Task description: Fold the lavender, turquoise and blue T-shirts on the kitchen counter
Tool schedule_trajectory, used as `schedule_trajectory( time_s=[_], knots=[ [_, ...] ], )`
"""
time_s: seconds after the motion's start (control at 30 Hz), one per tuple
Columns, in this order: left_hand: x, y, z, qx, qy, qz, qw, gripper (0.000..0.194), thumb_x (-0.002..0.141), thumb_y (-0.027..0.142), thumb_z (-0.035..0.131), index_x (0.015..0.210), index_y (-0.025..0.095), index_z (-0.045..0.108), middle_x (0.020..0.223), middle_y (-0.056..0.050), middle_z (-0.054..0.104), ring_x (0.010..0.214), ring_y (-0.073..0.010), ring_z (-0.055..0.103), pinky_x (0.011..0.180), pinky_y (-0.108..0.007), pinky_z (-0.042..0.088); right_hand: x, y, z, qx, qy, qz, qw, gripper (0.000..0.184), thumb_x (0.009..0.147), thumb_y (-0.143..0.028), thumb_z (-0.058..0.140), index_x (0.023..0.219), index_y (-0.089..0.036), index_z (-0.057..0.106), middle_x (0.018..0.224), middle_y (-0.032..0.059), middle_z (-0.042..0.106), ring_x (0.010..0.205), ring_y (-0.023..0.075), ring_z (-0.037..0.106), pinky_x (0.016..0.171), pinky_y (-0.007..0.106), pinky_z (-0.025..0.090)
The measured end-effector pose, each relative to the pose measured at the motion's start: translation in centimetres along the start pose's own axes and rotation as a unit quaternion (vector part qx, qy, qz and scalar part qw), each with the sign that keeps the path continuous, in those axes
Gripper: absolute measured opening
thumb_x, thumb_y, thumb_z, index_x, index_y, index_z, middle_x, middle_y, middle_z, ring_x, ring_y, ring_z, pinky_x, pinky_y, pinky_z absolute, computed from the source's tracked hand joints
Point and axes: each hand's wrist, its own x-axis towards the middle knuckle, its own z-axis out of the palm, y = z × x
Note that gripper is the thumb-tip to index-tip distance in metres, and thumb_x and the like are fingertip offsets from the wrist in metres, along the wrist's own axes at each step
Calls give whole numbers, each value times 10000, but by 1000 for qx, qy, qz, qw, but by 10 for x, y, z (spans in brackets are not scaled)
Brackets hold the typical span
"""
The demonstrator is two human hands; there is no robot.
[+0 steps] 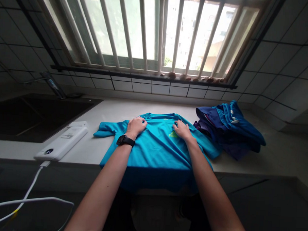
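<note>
Teal shirt (pixel 154 151): laid out unfolded, overhanging the surface's (pixel 94 153) near edge. Left hand (pixel 136 125), right hand (pixel 182 129): apart, on shirt; grip indiscernible. Blue garments (pixel 235 132): heaped right.

A black-strapped, dark-faced watch (pixel 121 140) circles the left wrist (pixel 131 135).

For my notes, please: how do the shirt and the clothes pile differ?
The shirt lies spread out; the clothes pile is heaped. The shirt is turquoise; the pile mixes blue and purple. The shirt partly overhangs the counter; the pile sits wholly on it. Both are cloth.
</note>
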Motion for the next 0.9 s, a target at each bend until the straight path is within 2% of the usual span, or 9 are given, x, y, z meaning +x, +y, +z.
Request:
schedule_trajectory(
  time_s=[0.1, 0.2, 0.27, 0.33, 0.43, 0.53, 0.7, 0.8, 0.9],
  knots=[
    [1, -1, 2, 5, -1, -45, 999, 443, 983, 382, 407, 1213, 234, 755, 1356, -108, 719, 1284, -308, 637, 1131, -416, 461, -1, 0, -2, -2, 43, 15, 999, 439, 1047, -298, 389, 1418, -186, 593, 1541, 137, 561, 1437, 282, 491, 1258, 514, 256],
    [2, -1, 6, 10, -17, -63, 998, 522, 990, 407, 401, 1408, 206, 641, 1562, -120, 556, 1462, -312, 486, 1252, -492, 323, 0, 0, -7, -8, 69, 5, 998, 441, 1025, -252, 383, 1377, -166, 635, 1448, 141, 636, 1352, 267, 572, 1193, 376, 364],
    [2, 0, 7, 15, -26, -68, 997, 557, 994, 405, 390, 1458, 168, 587, 1625, -144, 470, 1515, -320, 415, 1278, -528, 266, 1, 1, -7, -2, 54, -14, 998, 452, 1034, -253, 372, 1394, -162, 630, 1440, 130, 650, 1347, 246, 581, 1161, 328, 394],
    [0, 1, 6, 19, -27, -62, 998, 550, 993, 387, 385, 1436, 132, 587, 1592, -182, 503, 1501, -335, 429, 1277, -557, 252, 1, 1, -4, -1, 22, -28, 999, 451, 1055, -295, 380, 1425, -176, 608, 1518, 114, 595, 1417, 246, 524, 1207, 385, 353],
    [-3, 4, 1, 24, -16, -57, 998, 481, 983, 356, 398, 1334, 115, 623, 1414, -218, 648, 1388, -343, 545, 1258, -578, 263, 0, -2, 2, -7, -12, -23, 1000, 457, 1080, -367, 386, 1461, -197, 573, 1657, 104, 428, 1541, 272, 358, 1269, 557, 215],
    [-5, 6, -3, 26, -13, -72, 997, 418, 977, 351, 410, 1247, 123, 633, 1291, -226, 703, 1296, -335, 610, 1239, -545, 297, 1, -10, 2, 13, 7, -16, 1000, 444, 1099, -363, 346, 1439, -200, 580, 1626, 110, 471, 1511, 260, 406, 1265, 568, 215],
    [-4, 5, -3, 23, -12, -71, 997, 397, 967, 362, 412, 1222, 145, 624, 1342, -227, 654, 1320, -342, 583, 1198, -509, 358, -5, -12, -35, 27, 88, -38, 995, 365, 1070, -256, 398, 1284, -178, 683, 1344, 109, 704, 1241, 207, 645, 1066, 284, 449],
    [-2, 2, -1, 11, -9, -70, 997, 378, 956, 366, 419, 1196, 162, 629, 1329, -218, 652, 1308, -343, 584, 1181, -499, 377, -33, 12, -69, -11, 77, 8, 997, 311, 1035, -315, 506, 1213, -191, 729, 1187, 105, 767, 1102, 235, 709, 929, 278, 499],
    [-1, 0, 1, 1, -5, -70, 998, 359, 947, 373, 434, 1179, 185, 634, 1314, -206, 662, 1296, -346, 587, 1169, -504, 387, -74, 44, -91, -87, 21, 74, 993, 346, 913, -406, 714, 1169, -177, 753, 1158, 138, 771, 1056, 281, 724, 856, 303, 512]
  ],
)
